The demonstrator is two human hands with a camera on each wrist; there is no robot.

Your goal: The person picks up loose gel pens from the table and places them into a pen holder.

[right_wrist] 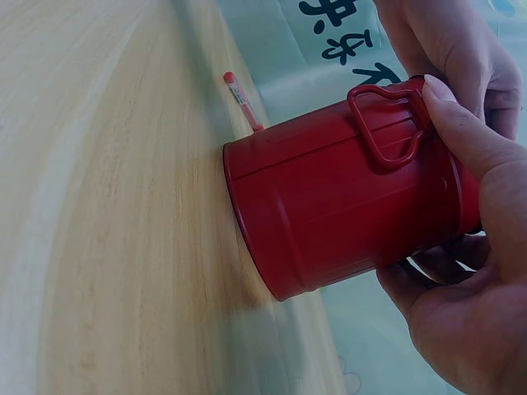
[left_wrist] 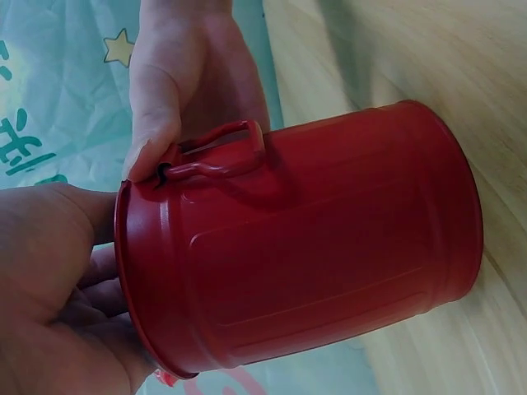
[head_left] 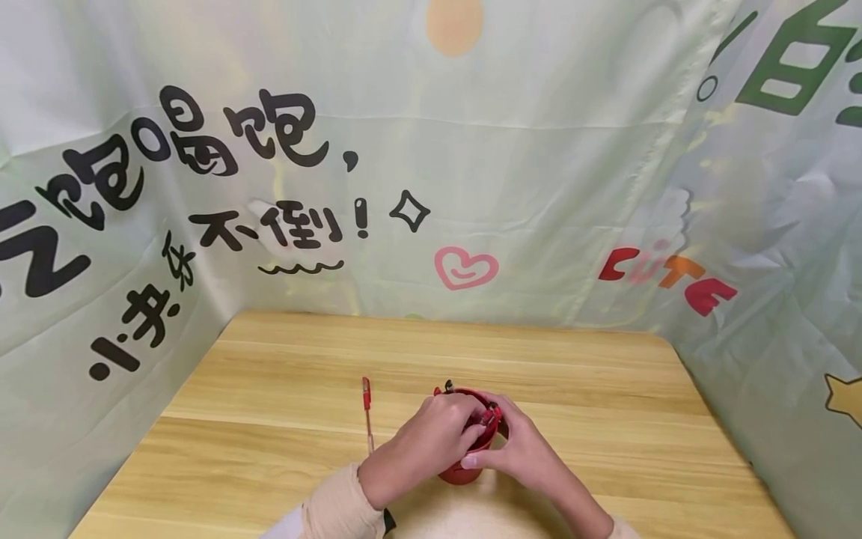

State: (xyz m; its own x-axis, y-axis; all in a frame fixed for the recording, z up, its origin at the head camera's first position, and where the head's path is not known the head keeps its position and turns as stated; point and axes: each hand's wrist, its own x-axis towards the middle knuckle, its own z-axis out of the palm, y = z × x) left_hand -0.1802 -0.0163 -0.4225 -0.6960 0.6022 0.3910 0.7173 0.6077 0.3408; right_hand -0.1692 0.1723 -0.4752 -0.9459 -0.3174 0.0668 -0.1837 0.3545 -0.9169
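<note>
A red metal bucket-shaped pen holder with small looped side handles stands on the wooden table. Red pen ends and a dark tip show at its mouth. My right hand grips it near the rim, thumb by one handle, fingers round the other side. From above, my left hand reaches over the rim, its fingers down in the mouth among the pens. Its fingertips are hidden, so whether they pinch a pen cannot be seen. A red-capped pen lies to the left of the holder.
The light wooden table has rounded far corners. Pale printed cloth with lettering and drawings hangs behind it and along both sides. A beige wrap covers my left wrist.
</note>
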